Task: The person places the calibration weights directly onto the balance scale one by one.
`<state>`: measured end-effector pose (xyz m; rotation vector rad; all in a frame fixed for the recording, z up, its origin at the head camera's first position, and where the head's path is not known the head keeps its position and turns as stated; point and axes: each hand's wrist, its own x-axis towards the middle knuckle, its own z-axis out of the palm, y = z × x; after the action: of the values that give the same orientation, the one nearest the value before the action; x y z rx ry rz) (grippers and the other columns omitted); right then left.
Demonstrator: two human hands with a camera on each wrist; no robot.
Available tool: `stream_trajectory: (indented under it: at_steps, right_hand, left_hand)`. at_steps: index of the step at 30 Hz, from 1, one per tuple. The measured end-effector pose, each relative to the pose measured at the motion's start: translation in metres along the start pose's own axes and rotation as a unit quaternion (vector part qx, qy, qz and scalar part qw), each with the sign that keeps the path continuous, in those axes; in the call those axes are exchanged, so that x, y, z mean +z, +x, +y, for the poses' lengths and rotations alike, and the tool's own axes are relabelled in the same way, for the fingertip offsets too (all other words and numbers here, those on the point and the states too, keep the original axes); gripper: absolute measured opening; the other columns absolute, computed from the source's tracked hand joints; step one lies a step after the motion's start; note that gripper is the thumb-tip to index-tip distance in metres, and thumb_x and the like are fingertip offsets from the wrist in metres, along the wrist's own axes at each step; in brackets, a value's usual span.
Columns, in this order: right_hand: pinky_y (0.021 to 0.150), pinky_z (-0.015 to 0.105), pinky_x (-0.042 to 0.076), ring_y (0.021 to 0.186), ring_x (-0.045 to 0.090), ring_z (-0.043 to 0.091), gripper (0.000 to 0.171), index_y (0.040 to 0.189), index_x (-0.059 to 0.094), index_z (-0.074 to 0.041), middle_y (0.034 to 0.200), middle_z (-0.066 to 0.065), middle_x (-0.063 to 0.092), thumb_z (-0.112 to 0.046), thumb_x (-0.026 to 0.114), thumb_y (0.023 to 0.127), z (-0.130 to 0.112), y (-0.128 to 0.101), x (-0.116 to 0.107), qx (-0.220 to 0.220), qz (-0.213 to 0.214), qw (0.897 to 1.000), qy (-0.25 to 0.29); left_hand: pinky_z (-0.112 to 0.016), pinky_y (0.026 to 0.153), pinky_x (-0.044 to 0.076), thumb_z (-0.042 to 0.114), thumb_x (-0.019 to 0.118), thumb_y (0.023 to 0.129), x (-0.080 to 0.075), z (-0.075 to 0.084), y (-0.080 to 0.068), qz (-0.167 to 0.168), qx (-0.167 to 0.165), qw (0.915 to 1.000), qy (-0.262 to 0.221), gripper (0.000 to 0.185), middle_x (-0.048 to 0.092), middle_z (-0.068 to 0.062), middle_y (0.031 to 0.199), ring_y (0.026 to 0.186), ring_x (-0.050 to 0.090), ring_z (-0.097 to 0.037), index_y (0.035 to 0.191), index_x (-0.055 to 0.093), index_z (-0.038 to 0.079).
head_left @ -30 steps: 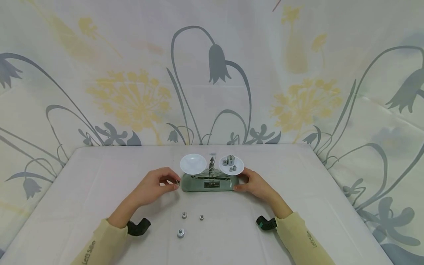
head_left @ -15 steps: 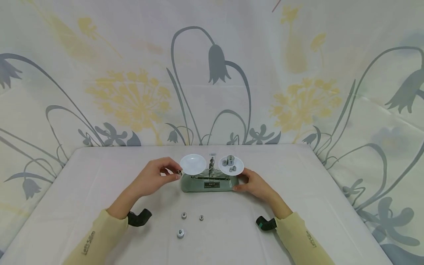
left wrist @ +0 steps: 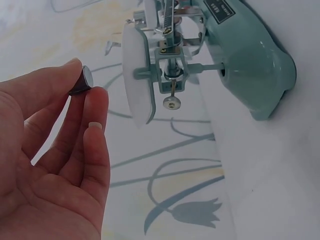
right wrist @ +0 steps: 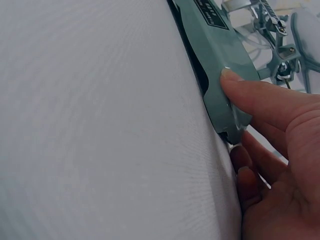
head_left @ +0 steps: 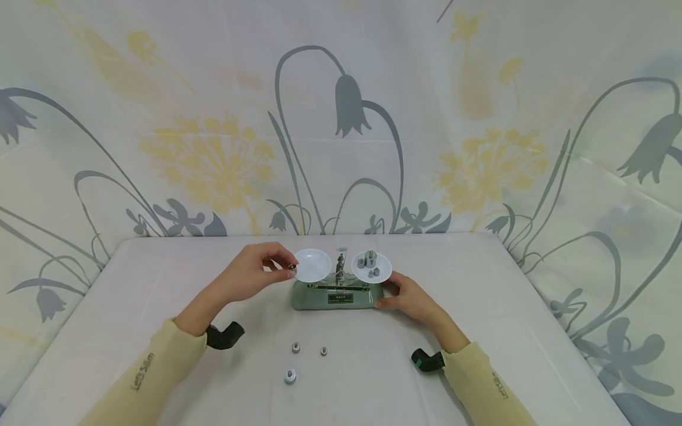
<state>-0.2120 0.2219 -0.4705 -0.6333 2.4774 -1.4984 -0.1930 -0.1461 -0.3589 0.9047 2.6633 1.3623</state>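
Head view: a small dark cylindrical metal weight is pinched between the thumb and fingertips of the left hand, held in the air just beside the outer rim of the empty white round left pan of a pale green two-pan balance scale; the weight is seen clear of the pan, not touching it; in the left wrist view the same weight is gripped between thumb tip and forefinger, the pan being shown edge-on just beside it; the right hand is laid against the right end of the scale's green base, its thumb pressed on the casing and its fingers curled round the end, as is confirmed in the right wrist view; several small grey metal weights are carried on the white round right pan; three further small silver weights are left standing on the white cloth-covered table, near the person and well apart from the scale; pale yellow sleeves are worn on both arms.
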Motion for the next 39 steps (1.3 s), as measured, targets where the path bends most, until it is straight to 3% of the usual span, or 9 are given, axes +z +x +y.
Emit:
stream_trajectory:
  at_steps: [12,21,28,36,39]
  right_hand:
    - [0.113,0.052,0.031,0.138,0.039,0.037,0.066,0.137,0.054,0.003,0.144,0.018,0.051,-0.008,0.083,0.079,-0.001,0.000,0.000,0.010,0.003,1.000,-0.007]
    - [0.114,0.052,0.030,0.139,0.039,0.037,0.065,0.136,0.054,0.005,0.143,0.020,0.050,-0.005,0.083,0.078,-0.001,0.000,0.000,0.000,0.001,1.000,0.010]
    - [0.113,0.052,0.032,0.137,0.041,0.036,0.064,0.135,0.055,0.003,0.142,0.018,0.052,-0.007,0.083,0.079,0.000,0.001,0.000,0.001,0.004,1.000,0.000]
    - [0.113,0.052,0.031,0.138,0.040,0.036,0.064,0.135,0.055,0.003,0.142,0.018,0.052,-0.008,0.083,0.078,0.000,0.000,0.000,0.006,0.005,1.000,-0.008]
    - [0.113,0.053,0.030,0.138,0.039,0.039,0.063,0.135,0.054,0.006,0.142,0.022,0.051,-0.003,0.081,0.079,-0.013,-0.003,0.001,0.010,0.006,1.000,-0.007]
  left_hand:
    - [-0.034,0.078,0.053,0.007,0.078,0.086,-0.006,0.004,0.015,-0.014,0.024,0.9996,0.012,0.016,0.069,0.002,0.096,0.090,0.065,-0.016,0.102,0.073,0.009]
    - [-0.034,0.079,0.053,0.008,0.077,0.087,-0.007,0.008,0.024,-0.036,0.015,0.9987,0.034,0.015,0.068,0.003,0.096,0.090,0.063,-0.015,0.101,0.072,0.010]
    - [-0.031,0.073,0.053,0.007,0.077,0.086,-0.004,0.008,0.030,-0.050,0.017,0.9977,0.042,0.016,0.068,0.003,0.093,0.087,0.062,-0.014,0.101,0.072,0.009]
    - [-0.033,0.075,0.055,0.005,0.076,0.087,0.001,0.005,0.035,-0.076,-0.003,0.9964,0.037,0.014,0.069,0.003,0.094,0.086,0.063,-0.014,0.101,0.072,0.009]
    - [-0.033,0.077,0.055,0.005,0.075,0.088,0.001,0.003,0.037,-0.082,-0.004,0.9960,0.036,0.014,0.069,0.003,0.094,0.086,0.063,-0.014,0.101,0.072,0.009]
